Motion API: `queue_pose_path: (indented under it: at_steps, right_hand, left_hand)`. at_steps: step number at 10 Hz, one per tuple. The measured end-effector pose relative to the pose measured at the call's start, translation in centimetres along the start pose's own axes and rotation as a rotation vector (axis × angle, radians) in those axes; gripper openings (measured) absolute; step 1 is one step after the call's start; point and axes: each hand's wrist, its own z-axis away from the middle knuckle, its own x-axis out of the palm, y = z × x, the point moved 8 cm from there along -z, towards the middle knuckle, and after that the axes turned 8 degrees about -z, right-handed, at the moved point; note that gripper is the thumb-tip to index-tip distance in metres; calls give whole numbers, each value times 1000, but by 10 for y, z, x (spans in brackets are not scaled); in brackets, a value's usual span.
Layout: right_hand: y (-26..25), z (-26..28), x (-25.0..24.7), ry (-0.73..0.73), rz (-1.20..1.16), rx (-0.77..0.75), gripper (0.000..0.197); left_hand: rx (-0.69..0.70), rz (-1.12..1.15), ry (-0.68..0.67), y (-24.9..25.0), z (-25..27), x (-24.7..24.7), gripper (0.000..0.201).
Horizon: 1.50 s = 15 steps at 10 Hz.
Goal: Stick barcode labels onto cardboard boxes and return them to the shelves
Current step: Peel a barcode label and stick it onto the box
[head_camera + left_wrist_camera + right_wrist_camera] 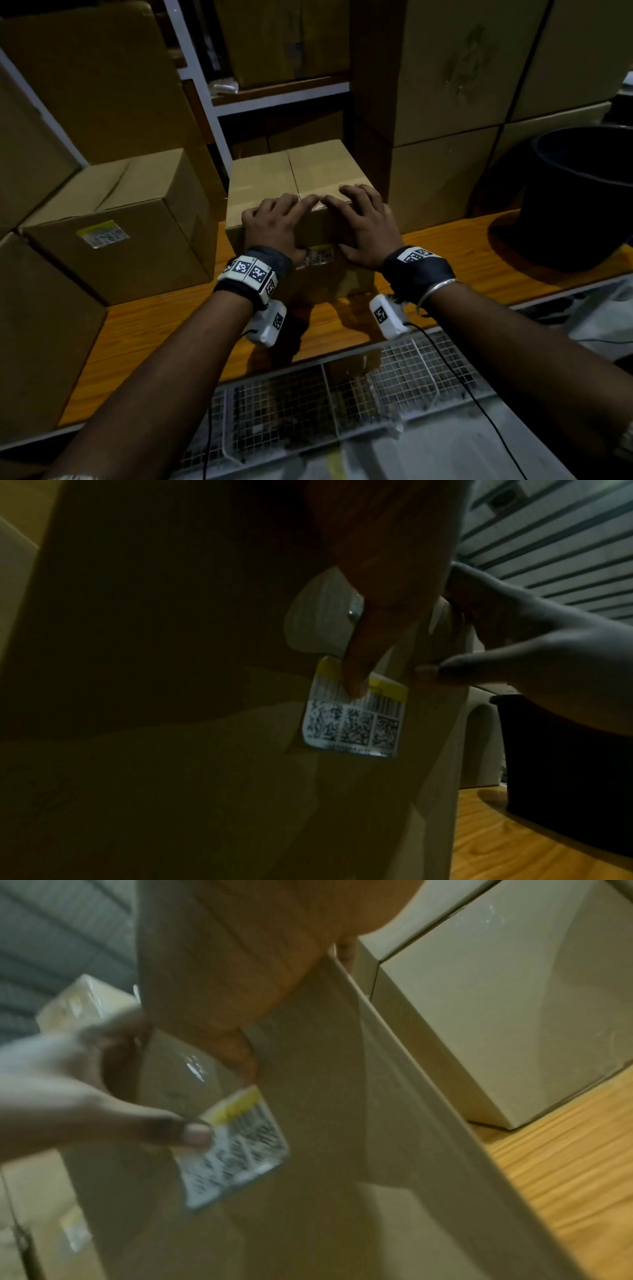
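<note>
Box (294,171) sits dead ahead on the shelf (462,257), label (356,718) on its near face; left hand (274,226) and right hand (366,226) lie flat over the top edge, left thumb pressing the label, right thumb just beside

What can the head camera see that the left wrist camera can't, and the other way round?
Only the head view shows the left hand and right hand with fingers laid on top of the box, plus a second labelled box to the left. Only the left wrist view shows the left thumb pressing the label near its yellow strip, with the barcode and three square codes sharp. Both show the box, its label, the wooden shelf and the black bucket.
</note>
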Motion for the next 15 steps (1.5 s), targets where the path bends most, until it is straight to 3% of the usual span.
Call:
queue_pose_path:
  at_steps: [1,2,3,4,5,10,15]
  right_hand:
    - [-2,5,-9,87,-153,37,78]
    - [5,18,-19,309,-328,139,61]
    - [14,37,-21,507,-328,333,44]
    - [16,49,-6,510,-413,447,20]
    - [11,54,13,462,-479,500,9]
    - [1,59,46,452,-572,703,17]
    - [-2,59,47,496,-581,697,15]
  left_hand:
    - [-7,9,0,0,1,0,99]
    - [-14,4,-3,1,0,0,99]
    - [-9,8,3,2,1,0,98]
    - [1,1,23,3,2,-1,99]
    - [11,16,26,3,3,0,99]
    - [34,36,52,1,2,0,99]
    - [34,21,42,2,2,2,100]
